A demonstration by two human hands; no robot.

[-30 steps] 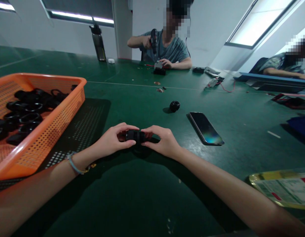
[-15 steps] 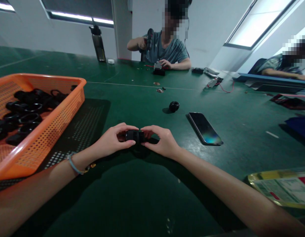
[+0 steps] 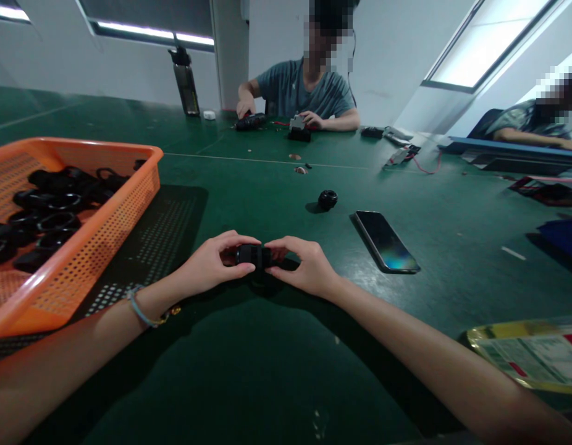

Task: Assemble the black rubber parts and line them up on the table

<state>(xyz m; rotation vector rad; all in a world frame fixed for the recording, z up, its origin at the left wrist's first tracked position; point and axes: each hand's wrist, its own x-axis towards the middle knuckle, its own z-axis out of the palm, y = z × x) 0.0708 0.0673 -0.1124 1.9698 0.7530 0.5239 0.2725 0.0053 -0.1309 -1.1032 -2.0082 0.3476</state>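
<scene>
Between my hands, just above or on the green table (image 3: 277, 371), is a black ribbed cylindrical part (image 3: 252, 255). My left hand (image 3: 221, 258) is closed on its left end, thumb below and fingers above. From the other side my right hand (image 3: 302, 262) pinches its right end. The part lies sideways, and my fingers cover both its ends. Beyond my right hand sits a black round fitting (image 3: 327, 199) with an opening in it. To my left, an orange perforated basket (image 3: 114, 228) holds several black ring-shaped parts (image 3: 58, 201).
A phone (image 3: 386, 242) lies right of my hands, and a yellow-edged packet (image 3: 531, 355) is at the lower right. Across the table a person sits with a power drill (image 3: 250, 122) and a small grey-and-black device (image 3: 299, 128). A dark bottle (image 3: 185, 83) stands at the back left.
The person opposite has lowered the power drill from chest height to the table. My hands and the black part have stayed in nearly the same place.
</scene>
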